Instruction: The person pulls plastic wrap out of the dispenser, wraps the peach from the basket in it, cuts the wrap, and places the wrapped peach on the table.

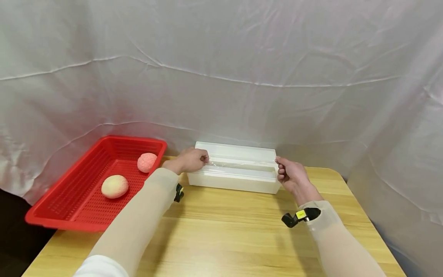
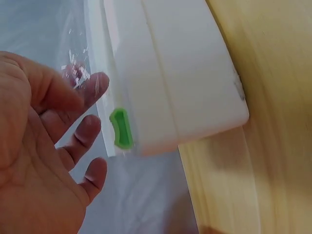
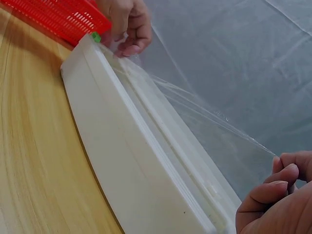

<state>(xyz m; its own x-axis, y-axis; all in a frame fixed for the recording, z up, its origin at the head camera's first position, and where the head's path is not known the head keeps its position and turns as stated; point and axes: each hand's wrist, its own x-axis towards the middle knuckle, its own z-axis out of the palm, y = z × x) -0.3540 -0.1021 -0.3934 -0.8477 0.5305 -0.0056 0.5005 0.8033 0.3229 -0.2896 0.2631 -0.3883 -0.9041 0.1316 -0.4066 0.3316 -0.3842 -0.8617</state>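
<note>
A long white cling film box point(image 1: 233, 181) lies across the back of the table with its lid point(image 1: 238, 151) raised. Clear cling film point(image 3: 204, 113) stretches above its opening from hand to hand. At the box's left end, my left hand point(image 1: 192, 159) pinches the film between thumb and forefinger, the other fingers spread loosely. My right hand point(image 1: 292, 175) pinches the film's other corner at the right end, its remaining fingers curled in. In the right wrist view the film narrows to a gathered point at those fingertips. A green slider point(image 2: 122, 129) sits on the box's left end.
To the left stands a red plastic basket point(image 1: 93, 227) with a perforated floor. Inside it are a yellowish-pink peach-like fruit point(image 1: 115, 186) and a pink rounded thing point(image 1: 147, 162). Behind the wooden table point(image 1: 221, 238) hangs a grey-white curtain point(image 1: 221, 100).
</note>
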